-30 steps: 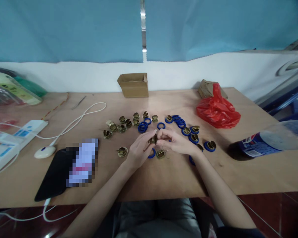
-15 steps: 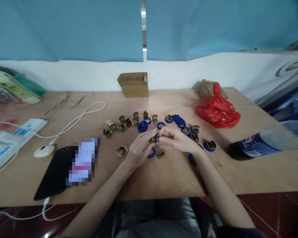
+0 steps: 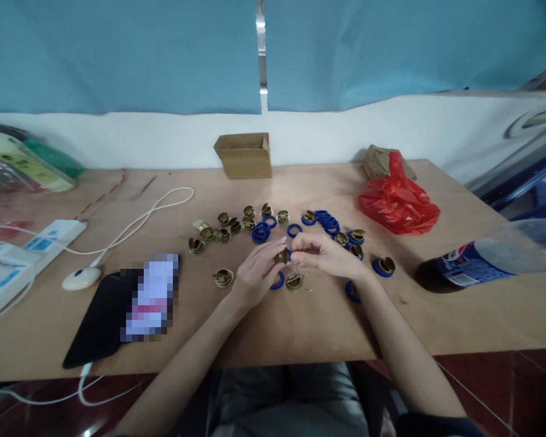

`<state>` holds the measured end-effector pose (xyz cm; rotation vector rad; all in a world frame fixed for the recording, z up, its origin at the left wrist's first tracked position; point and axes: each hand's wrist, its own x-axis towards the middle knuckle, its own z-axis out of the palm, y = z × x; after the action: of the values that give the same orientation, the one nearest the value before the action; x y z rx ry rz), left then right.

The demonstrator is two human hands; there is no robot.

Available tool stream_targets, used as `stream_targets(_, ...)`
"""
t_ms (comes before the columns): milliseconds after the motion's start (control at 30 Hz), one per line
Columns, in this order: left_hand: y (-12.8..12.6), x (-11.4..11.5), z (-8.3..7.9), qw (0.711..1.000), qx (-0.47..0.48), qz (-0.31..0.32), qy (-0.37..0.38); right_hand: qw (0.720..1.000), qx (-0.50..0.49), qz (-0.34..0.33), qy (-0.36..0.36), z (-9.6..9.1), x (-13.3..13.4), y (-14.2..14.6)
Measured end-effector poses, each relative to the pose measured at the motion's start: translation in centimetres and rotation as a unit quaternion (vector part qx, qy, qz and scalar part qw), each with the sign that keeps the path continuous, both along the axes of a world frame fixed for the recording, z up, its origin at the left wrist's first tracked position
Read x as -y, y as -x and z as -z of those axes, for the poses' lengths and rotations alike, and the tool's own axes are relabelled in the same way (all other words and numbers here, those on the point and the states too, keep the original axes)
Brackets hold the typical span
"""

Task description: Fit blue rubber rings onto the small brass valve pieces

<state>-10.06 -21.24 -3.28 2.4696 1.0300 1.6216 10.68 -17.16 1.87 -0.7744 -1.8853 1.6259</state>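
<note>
My left hand (image 3: 257, 268) is closed around a brass-coloured round metal part (image 3: 279, 257), raised a little above the table. My right hand (image 3: 317, 254) meets it from the right, thumb and fingertips pinched at a blue ring (image 3: 289, 254), of which only a sliver shows; the rest is hidden by the fingers. Just below the hands lie another brass part (image 3: 294, 281) with thin wire-like strands and a blue ring (image 3: 278, 280), partly covered by my left hand. One brass part (image 3: 224, 278) lies to the left.
Several brass parts (image 3: 223, 235) lie back left; parts seated on blue rings (image 3: 384, 266) lie right. Loose blue rings (image 3: 261, 232) sit between. Around are a phone (image 3: 152, 297), power strip (image 3: 50, 243), cardboard box (image 3: 247, 162), red bag (image 3: 399, 206) and lying cola bottle (image 3: 482, 261).
Both hands stay almost in place around the brass part. My right fingertips have shifted very slightly, and the view has moved a touch.
</note>
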Motion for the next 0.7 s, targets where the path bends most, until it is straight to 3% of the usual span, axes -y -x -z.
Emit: stream_targets(700, -0.35, 0.27, 0.03, 1.000, 0.000, 0.002, -0.003, 0.996, 0.040, 0.030, -0.081, 0.55, 0.06, 0.50)
